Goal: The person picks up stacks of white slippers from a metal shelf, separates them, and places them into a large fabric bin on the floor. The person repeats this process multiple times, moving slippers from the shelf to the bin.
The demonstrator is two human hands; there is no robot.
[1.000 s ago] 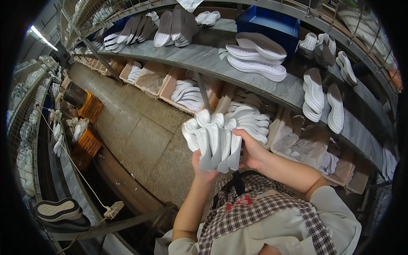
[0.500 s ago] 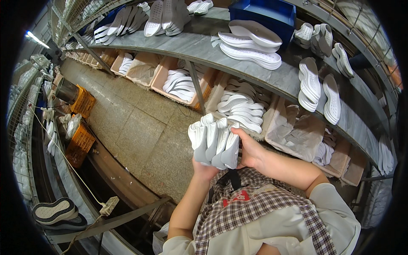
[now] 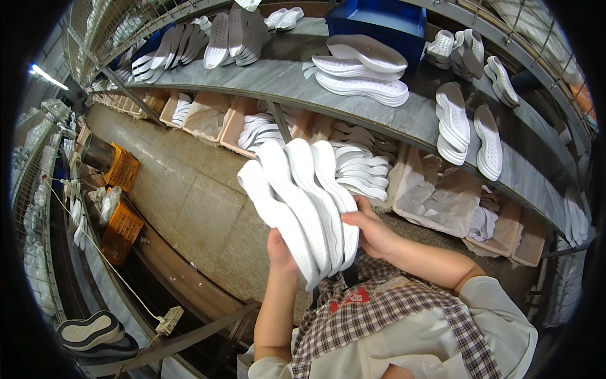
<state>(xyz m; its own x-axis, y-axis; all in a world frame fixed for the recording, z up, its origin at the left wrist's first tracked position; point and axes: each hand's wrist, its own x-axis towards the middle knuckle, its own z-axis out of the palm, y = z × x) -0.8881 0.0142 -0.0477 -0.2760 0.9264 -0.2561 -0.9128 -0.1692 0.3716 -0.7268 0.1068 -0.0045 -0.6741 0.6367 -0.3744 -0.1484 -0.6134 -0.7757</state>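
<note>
A bundle of several white shoe soles (image 3: 303,205), standing on edge side by side, is held up in front of my checked apron. My left hand (image 3: 281,251) grips the bundle at its lower left side, thumb up against the outermost sole. At the right side my right hand (image 3: 371,230) is closed round it, thumb lying on the edges of the soles. The fingers of both hands are partly hidden behind the bundle. Beyond it, a bin (image 3: 398,180) below the shelf has more white soles (image 3: 363,172) in it.
A long grey shelf (image 3: 284,76) carries stacked soles (image 3: 363,69) and a blue crate (image 3: 379,22). Lined bins (image 3: 435,196) stand beneath it. At left are orange crates (image 3: 122,224), a bench with dark-rimmed soles (image 3: 95,331), and a power socket on a cord (image 3: 169,320).
The bundle has been tilted, so its long white side edges now face up instead of the ends with grey. My left hand has shifted left and its thumb now shows.
</note>
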